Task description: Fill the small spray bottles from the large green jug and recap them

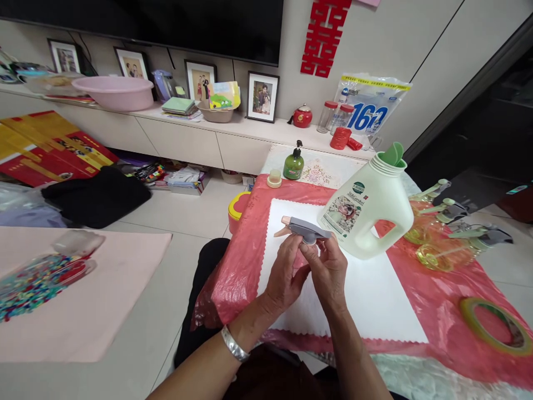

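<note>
Left hand (285,278): my fingers are curled up around the underside of the grey spray trigger head (306,229), thumb side pressed to its collar; a silver bangle (234,344) sits on that wrist.
Right hand (328,266): my fingers (318,250) are pinched together on the round collar of the trigger head, touching it from the right; whether they grip or only rest there, I cannot tell.
Trigger head: held between both sets of fingers, just above the white paper sheet (375,300), its pink nozzle tip pointing left, away from my right fingers.
Detergent jug (366,208): pale green, cap off, a green funnel (393,154) in its mouth; it stands just beyond my right fingers, tilted in view, on the white sheet.
Spray bottles (441,244): clear with yellow liquid, lying well to the right of my fingers, their own trigger heads on.
Tape roll (495,328): flat on the red plastic cover (437,300), far right and nearer to me than my fingers.
Green pump bottle (293,164): upright beyond my fingers, at the far edge of the cover, a small round lid (274,178) just left of it.
</note>
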Tool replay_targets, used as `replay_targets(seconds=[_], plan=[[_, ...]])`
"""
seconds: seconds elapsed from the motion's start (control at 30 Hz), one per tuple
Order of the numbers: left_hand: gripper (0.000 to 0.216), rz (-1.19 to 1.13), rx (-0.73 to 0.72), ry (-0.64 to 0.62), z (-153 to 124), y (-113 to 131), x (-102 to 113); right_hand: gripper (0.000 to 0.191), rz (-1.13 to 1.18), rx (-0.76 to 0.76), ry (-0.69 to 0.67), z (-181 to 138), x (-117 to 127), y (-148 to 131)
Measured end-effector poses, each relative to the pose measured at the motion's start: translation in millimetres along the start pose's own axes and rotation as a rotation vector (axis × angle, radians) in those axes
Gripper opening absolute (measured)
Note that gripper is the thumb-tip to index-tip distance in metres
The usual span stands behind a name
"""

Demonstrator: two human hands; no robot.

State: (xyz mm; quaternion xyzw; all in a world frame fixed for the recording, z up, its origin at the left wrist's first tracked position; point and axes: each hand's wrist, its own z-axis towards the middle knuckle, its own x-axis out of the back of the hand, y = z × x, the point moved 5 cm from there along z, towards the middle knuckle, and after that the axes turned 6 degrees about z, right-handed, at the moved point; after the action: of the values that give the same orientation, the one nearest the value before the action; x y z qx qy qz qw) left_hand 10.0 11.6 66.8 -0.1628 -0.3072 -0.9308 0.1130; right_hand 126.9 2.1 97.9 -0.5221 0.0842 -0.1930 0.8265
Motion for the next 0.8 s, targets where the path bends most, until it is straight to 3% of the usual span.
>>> replay_targets(seconds=[0.2,0.43,0.8], plan=[[0.062,-0.054,0.024,-0.011,3,2,-1,0.024,-0.021,-0.002,-0.105,5,8,-7],[0.062,-0.085,0.032,-0.042,4,0,-3,0.024,0.064,-0.011,-0.066,1,8,7],[0.068,-0.047,0.038,-0.04,1,-1,-4,0.03,0.092,-0.034,-0.002,5,4,-3]])
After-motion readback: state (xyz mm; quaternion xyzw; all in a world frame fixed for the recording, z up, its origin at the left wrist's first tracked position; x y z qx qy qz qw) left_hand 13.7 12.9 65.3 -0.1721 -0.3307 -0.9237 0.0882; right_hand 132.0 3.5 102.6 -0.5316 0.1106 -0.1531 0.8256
